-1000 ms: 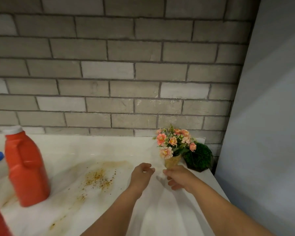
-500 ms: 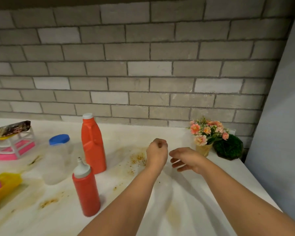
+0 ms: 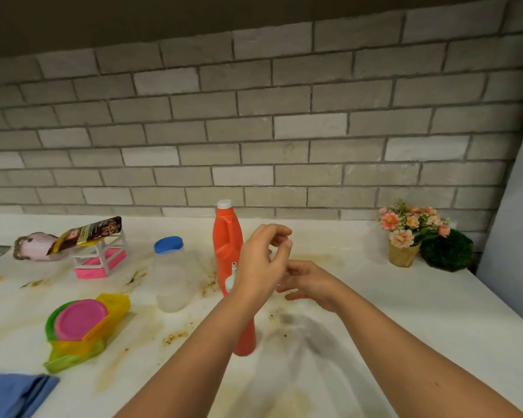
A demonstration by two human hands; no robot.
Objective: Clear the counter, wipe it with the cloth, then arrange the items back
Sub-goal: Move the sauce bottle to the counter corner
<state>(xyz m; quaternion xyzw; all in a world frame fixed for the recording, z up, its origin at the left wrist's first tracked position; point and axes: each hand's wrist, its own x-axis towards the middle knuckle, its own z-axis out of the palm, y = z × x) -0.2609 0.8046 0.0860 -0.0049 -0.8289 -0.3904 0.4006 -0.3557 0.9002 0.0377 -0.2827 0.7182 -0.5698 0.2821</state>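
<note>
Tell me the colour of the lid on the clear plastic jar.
The lid is blue; the head view shows it best.

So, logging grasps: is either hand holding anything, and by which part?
Nothing is held. The left hand hovers loosely curled in front of the red plastic squeeze bottle; the right hand is empty.

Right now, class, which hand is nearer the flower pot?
Right. The right hand hovers left of the flower pot, apart from it. The left hand is farther left, in front of the tall red bottle.
</note>
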